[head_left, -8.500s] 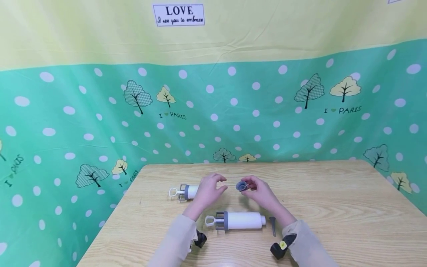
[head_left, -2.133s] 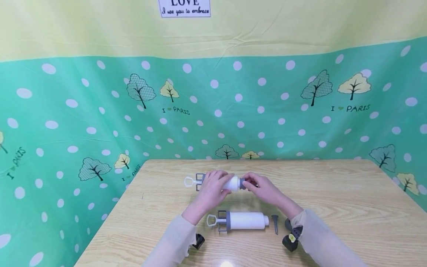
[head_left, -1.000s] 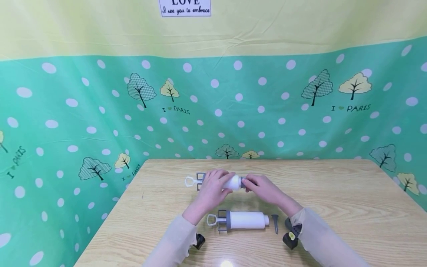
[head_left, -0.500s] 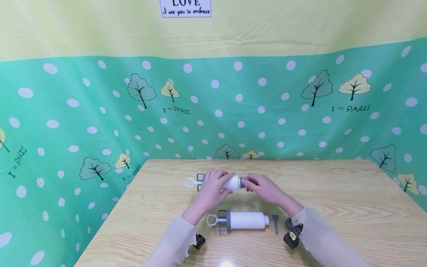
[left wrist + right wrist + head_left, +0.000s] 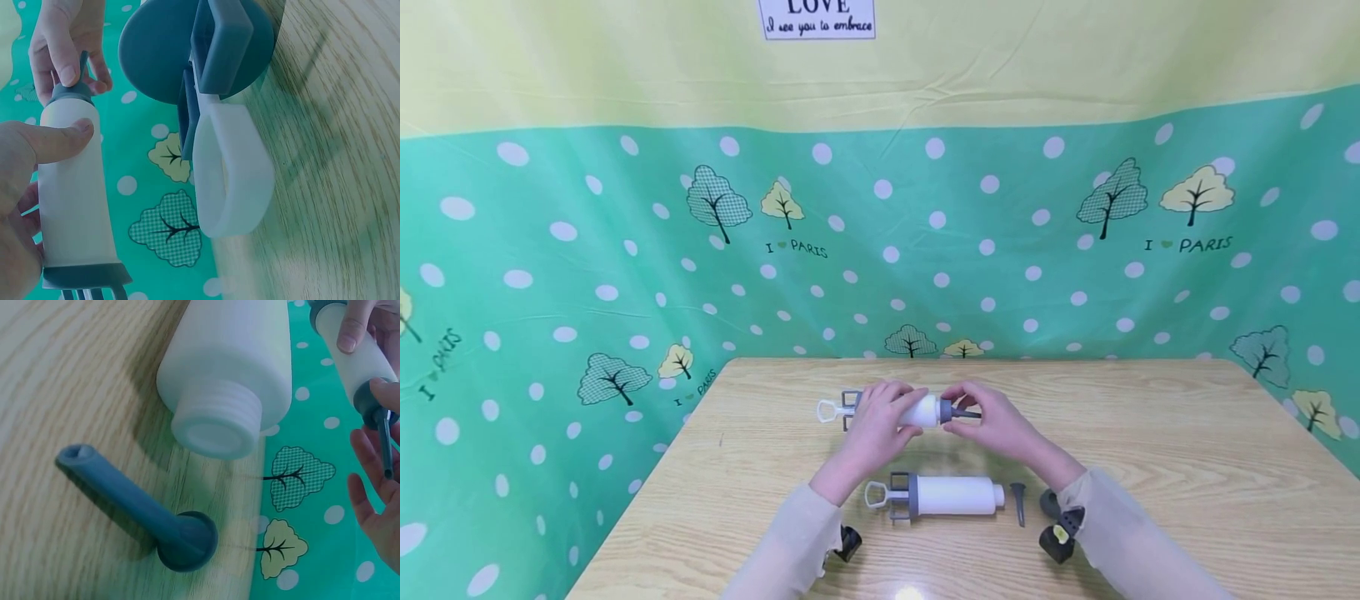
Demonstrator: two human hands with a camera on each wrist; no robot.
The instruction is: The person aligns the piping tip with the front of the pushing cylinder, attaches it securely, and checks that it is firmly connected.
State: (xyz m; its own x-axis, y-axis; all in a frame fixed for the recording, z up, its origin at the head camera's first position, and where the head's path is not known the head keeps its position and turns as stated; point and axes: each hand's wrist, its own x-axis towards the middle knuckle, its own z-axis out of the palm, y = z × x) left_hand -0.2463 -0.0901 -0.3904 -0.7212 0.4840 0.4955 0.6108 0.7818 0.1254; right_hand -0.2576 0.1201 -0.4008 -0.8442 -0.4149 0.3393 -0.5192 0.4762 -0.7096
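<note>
My left hand (image 5: 880, 425) grips the white barrel (image 5: 75, 194) of a large syringe with a grey handle frame and white pull ring (image 5: 827, 411). It lies sideways in front of me, nose to the right. On its nose sits a grey screw collar (image 5: 364, 400), from which a narrow grey nozzle (image 5: 384, 447) sticks out. My right hand (image 5: 1000, 427) holds the collar between thumb and fingers, the nozzle pointing in under the palm. A second, similar syringe (image 5: 957, 495) lies on the table below both hands, its threaded mouth (image 5: 215, 422) bare.
A loose grey nozzle (image 5: 1018, 503) with a flared end lies just right of the second syringe. A dark round piece (image 5: 1049, 502) rests beside my right wrist, partly covered. The wooden table (image 5: 1150, 433) ends at a green dotted curtain (image 5: 1000, 275).
Earlier the right hand held a grey collar apart from the syringe; now the collar is on its nose. In the last half second the right fingers have spread, showing the nozzle. The left hand stays put.
</note>
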